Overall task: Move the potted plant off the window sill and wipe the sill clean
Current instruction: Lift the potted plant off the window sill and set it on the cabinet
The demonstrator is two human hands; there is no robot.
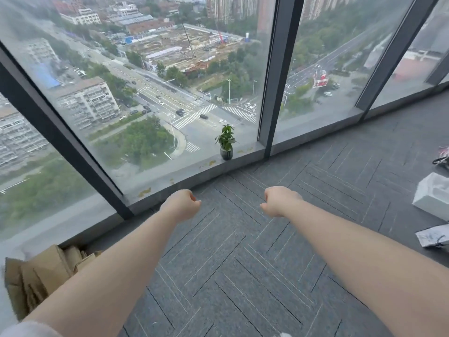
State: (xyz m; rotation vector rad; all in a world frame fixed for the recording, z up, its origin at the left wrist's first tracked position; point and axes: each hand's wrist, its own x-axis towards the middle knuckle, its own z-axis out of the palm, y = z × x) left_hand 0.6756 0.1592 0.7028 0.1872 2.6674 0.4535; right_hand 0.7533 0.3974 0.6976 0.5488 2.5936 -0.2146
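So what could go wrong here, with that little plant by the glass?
The potted plant stands on a narrow window sill; a careless lift might tip it onto the carpet. Neither the left hand nor the right hand holds a cloth, so the yellowish stains may stay.

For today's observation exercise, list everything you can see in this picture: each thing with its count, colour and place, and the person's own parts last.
potted plant: one, green leaves in a dark pot, upright on the sill near a window post
window sill: one, grey, low along the glass, with yellowish spots
window posts: several, dark grey, between the panes
carpet: grey tiles with thin lines, covering the floor
cardboard: brown, crumpled, bottom left by the glass
white box: one, on the floor at the right edge
silvery bag: one, on the floor below the box
left hand: one, curled, empty, over the carpet
right hand: one, curled, empty, over the carpet
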